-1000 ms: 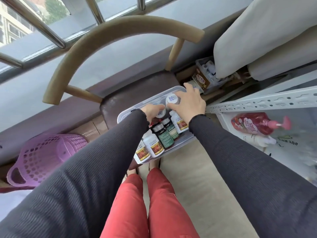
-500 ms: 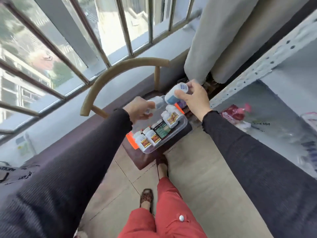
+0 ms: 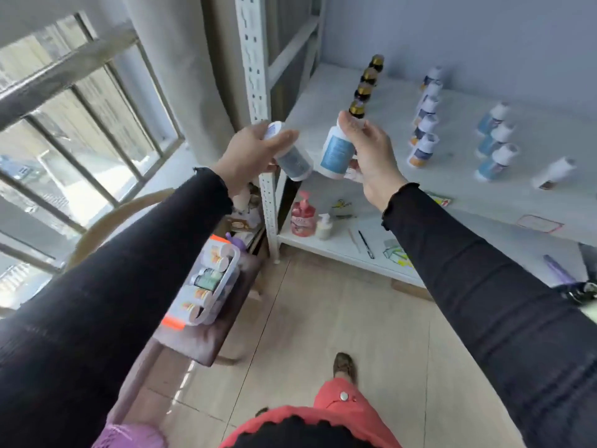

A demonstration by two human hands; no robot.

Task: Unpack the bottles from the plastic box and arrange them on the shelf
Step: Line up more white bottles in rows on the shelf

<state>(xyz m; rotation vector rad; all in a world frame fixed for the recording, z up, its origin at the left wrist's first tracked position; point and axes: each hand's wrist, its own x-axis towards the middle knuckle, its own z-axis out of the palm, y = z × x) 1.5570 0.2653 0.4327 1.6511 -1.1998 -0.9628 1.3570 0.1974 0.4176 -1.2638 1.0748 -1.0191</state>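
My left hand (image 3: 250,153) grips a white bottle with a dark grey label (image 3: 292,158), tilted, in front of the shelf post. My right hand (image 3: 371,150) holds a white bottle with a light blue label (image 3: 336,151) by its cap end, just before the white shelf (image 3: 323,101). On that shelf stand a row of dark gold-capped bottles (image 3: 366,87), a row of white bottles (image 3: 424,124) and some blue-labelled bottles (image 3: 494,143). The clear plastic box (image 3: 226,279) with several bottles lies on the chair seat at lower left.
The shelf's perforated white post (image 3: 258,76) stands between my hands and the window. A lower shelf (image 3: 339,244) carries a red pump bottle (image 3: 303,215), pens and papers. A brown chair (image 3: 206,344), a purple basket (image 3: 129,438), a lone bottle lying at the far right (image 3: 554,173).
Both hands lifted their bottles out of the box and swung up and right to the shelf. My view turned from the chair toward the shelf.
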